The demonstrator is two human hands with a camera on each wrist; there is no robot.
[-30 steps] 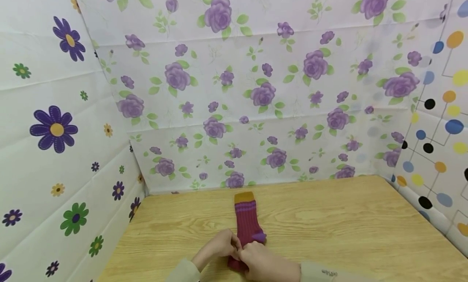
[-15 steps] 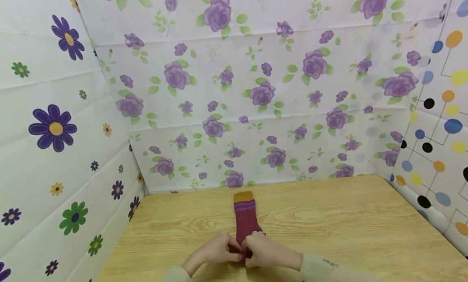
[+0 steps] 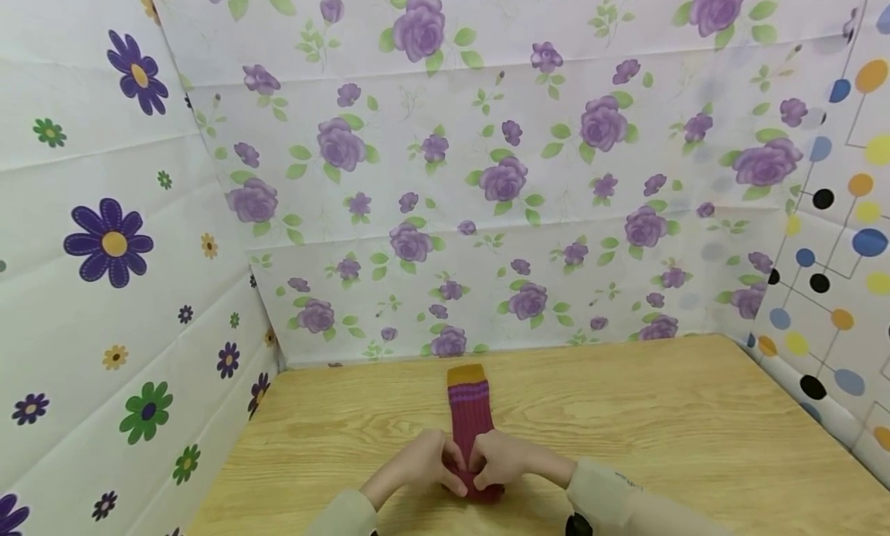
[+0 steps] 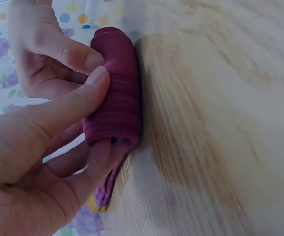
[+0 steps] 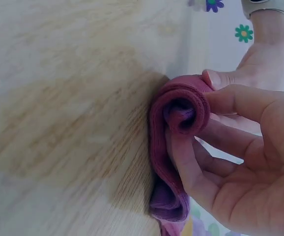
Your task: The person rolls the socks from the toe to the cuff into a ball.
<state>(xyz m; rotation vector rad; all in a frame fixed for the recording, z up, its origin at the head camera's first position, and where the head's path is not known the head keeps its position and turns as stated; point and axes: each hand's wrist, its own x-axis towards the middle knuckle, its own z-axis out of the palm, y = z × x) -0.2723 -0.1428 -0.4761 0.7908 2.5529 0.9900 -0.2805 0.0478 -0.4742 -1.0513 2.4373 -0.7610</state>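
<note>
A maroon ribbed sock [image 3: 471, 416] with a mustard cuff and purple stripes lies on the table, its cuff toward the back wall. Its near end is rolled into a thick cylinder. My left hand [image 3: 426, 460] pinches the roll's left end, thumb on the outside and a finger tucked under at the open end. At the other end my right hand [image 3: 506, 455] pinches the roll [image 5: 181, 105] between thumb and fingers. In the right wrist view the coil shows a spiral of layers with purple inside. The purple heel is hidden from the head view.
The wood-grain table [image 3: 626, 420] extends on both sides of the sock. A floral sheet [image 3: 389, 173] hangs along the table's back edge, with patterned sheets at left [image 3: 62, 312] and right [image 3: 827, 235].
The sock's near end has been rolled up toward the cuff, and the purple heel has gone from sight. My hands have moved slightly away from me and now sit at opposite ends of the roll.
</note>
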